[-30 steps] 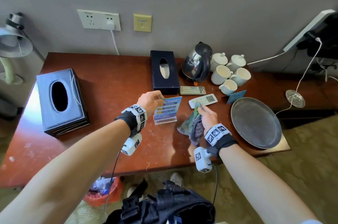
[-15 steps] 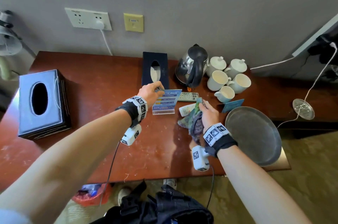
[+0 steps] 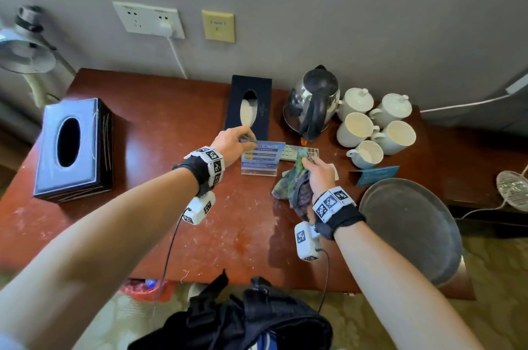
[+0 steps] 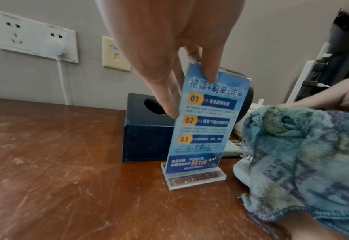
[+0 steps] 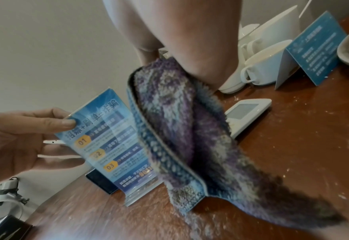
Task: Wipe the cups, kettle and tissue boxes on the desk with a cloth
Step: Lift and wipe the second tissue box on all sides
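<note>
The left hand [image 3: 233, 141] pinches the blue acrylic sign stand [image 3: 261, 157], just in front of the dark navy tissue box [image 3: 248, 106]. The right hand [image 3: 319, 175] grips the blue-purple pile cloth [image 3: 291, 188], right of the stand. No cloth contact shows on the steel kettle [image 3: 313, 105], white ceramic cups [image 3: 374, 129] or the grey-blue tissue box [image 3: 71, 146]; wiping apparently remains.

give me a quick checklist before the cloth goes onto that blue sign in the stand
1. Left hand pinches the blue sign near its top: ok.
2. Sign's acrylic base flat on the desk: cannot tell.
3. Right hand grips the cloth: ok.
4. Cloth beside the sign, contact: cannot tell.
5. White remote lies close behind the cloth and may get swept: not ok.
6. Cups and kettle stand clear: ok.
</note>
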`<state>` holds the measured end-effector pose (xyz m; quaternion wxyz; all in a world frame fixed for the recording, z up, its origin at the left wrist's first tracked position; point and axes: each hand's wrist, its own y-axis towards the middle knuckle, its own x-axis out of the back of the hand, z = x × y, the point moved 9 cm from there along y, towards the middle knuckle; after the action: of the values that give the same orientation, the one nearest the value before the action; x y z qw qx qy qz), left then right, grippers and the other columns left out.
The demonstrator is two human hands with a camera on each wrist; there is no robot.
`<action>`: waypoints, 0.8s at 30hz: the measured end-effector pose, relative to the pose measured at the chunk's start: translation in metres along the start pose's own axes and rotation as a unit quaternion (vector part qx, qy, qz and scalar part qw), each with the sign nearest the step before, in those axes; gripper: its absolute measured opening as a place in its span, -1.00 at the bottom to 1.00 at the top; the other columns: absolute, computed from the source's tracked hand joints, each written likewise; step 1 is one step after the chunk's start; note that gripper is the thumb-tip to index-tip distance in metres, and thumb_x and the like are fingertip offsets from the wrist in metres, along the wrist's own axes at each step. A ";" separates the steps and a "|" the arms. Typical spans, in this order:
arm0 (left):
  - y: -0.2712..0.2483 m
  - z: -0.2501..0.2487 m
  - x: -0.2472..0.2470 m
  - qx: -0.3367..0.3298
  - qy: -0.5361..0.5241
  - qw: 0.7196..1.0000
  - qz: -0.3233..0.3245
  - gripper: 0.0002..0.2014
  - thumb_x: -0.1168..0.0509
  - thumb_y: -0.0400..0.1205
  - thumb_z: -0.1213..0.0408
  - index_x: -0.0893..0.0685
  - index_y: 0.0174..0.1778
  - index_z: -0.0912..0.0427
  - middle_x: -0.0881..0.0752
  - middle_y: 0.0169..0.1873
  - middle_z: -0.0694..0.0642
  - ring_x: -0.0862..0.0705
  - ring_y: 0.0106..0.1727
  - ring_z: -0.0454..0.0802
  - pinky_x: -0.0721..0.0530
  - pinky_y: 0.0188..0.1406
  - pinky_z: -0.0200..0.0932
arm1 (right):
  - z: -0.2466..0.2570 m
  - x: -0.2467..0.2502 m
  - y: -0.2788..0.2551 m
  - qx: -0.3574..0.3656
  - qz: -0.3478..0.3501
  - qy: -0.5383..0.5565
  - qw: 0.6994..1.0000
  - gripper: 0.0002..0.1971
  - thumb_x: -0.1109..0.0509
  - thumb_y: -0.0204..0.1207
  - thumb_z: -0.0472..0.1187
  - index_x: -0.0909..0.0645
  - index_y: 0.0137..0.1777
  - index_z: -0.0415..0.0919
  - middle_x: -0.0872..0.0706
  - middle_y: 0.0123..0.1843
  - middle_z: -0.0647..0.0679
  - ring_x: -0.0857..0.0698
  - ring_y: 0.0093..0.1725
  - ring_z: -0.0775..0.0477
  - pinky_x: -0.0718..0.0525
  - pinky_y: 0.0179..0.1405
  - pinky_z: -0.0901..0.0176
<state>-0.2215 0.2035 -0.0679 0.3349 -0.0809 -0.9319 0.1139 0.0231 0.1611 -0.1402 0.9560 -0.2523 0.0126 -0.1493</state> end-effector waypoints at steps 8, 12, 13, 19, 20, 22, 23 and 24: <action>-0.007 0.000 0.004 -0.003 0.059 0.998 -0.014 -0.84 -0.44 0.62 0.12 -0.59 0.04 -0.06 -0.74 -0.03 -0.02 -0.68 -0.08 -0.01 -0.55 -0.28 -0.19 | 0.010 0.003 -0.026 -0.002 -0.018 -0.001 1.000 -0.63 -0.44 0.59 -0.29 -0.63 0.38 -0.34 -0.74 0.19 -0.12 -0.70 0.27 -0.21 -0.61 0.41 -0.16; -0.016 0.008 0.012 -0.005 0.072 0.997 -0.025 -0.69 -0.47 0.57 -0.03 -0.56 0.14 -0.10 -0.71 0.06 0.01 -0.69 0.02 0.02 -0.72 -0.01 0.02 | 0.009 0.002 -0.042 0.016 -0.040 0.000 0.999 -0.60 -0.43 0.59 -0.33 -0.59 0.43 -0.38 -0.70 0.31 -0.17 -0.66 0.31 -0.16 -0.57 0.46 -0.09; -0.019 0.012 0.015 -0.003 0.072 0.997 -0.029 -0.65 -0.46 0.56 -0.08 -0.56 0.18 -0.10 -0.69 0.10 0.02 -0.68 0.06 0.03 -0.71 0.05 0.04 | 0.009 0.001 -0.046 0.020 -0.042 0.002 0.999 -0.63 -0.43 0.59 -0.34 -0.62 0.39 -0.39 -0.73 0.23 -0.17 -0.69 0.25 -0.15 -0.59 0.43 -0.08; -0.041 0.034 0.036 -0.009 0.042 0.999 -0.024 -0.49 -0.39 0.54 -0.22 -0.54 0.34 -0.10 -0.64 0.29 0.04 -0.63 0.24 0.03 -0.64 0.26 0.05 | 0.024 -0.010 -0.077 0.050 -0.055 -0.014 0.997 -0.78 -0.38 0.62 -0.37 -0.69 0.24 -0.32 -0.73 -0.04 -0.04 -0.70 -0.09 0.01 -0.68 0.06 0.23; -0.044 0.038 0.040 -0.011 0.041 0.999 -0.023 -0.49 -0.39 0.55 -0.20 -0.54 0.36 -0.09 -0.64 0.30 0.04 -0.63 0.23 0.03 -0.63 0.25 0.04 | 0.024 -0.013 -0.080 0.057 -0.055 -0.022 0.997 -0.80 -0.40 0.61 -0.35 -0.73 0.20 -0.29 -0.73 -0.04 -0.01 -0.72 -0.03 -0.03 -0.68 0.13 0.18; -0.052 0.047 0.052 -0.010 0.043 0.999 -0.025 -0.51 -0.37 0.55 -0.20 -0.53 0.36 -0.12 -0.63 0.30 0.05 -0.62 0.23 0.04 -0.62 0.20 0.02 | 0.021 -0.022 -0.088 0.077 -0.044 -0.041 0.995 -0.86 -0.43 0.57 -0.30 -0.80 0.03 -0.15 -0.80 -0.01 0.03 -0.75 0.08 -0.11 -0.67 0.28 0.01; -0.055 0.051 0.058 -0.007 0.042 0.999 -0.029 -0.52 -0.36 0.55 -0.21 -0.53 0.35 -0.14 -0.63 0.30 0.05 -0.61 0.22 0.04 -0.61 0.18 0.00 | 0.019 -0.026 -0.092 0.086 -0.039 -0.051 0.994 -0.86 -0.44 0.57 -0.30 -0.82 0.01 -0.14 -0.82 -0.02 0.03 -0.76 0.11 -0.12 -0.66 0.29 0.01; -0.059 0.056 0.063 -0.004 0.037 0.999 -0.033 -0.52 -0.36 0.55 -0.21 -0.53 0.34 -0.16 -0.62 0.30 0.05 -0.60 0.22 0.04 -0.59 0.16 -0.02 | 0.016 -0.032 -0.096 0.092 -0.035 -0.061 0.993 -0.85 -0.43 0.57 -0.30 -0.81 0.06 -0.19 -0.82 0.00 0.00 -0.75 0.15 -0.12 -0.65 0.29 0.04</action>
<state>-0.3103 0.1522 -0.0562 0.3726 -0.0557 -0.9213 0.0963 -0.0323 0.0987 -0.0817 0.9683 -0.1722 -0.0688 -0.1676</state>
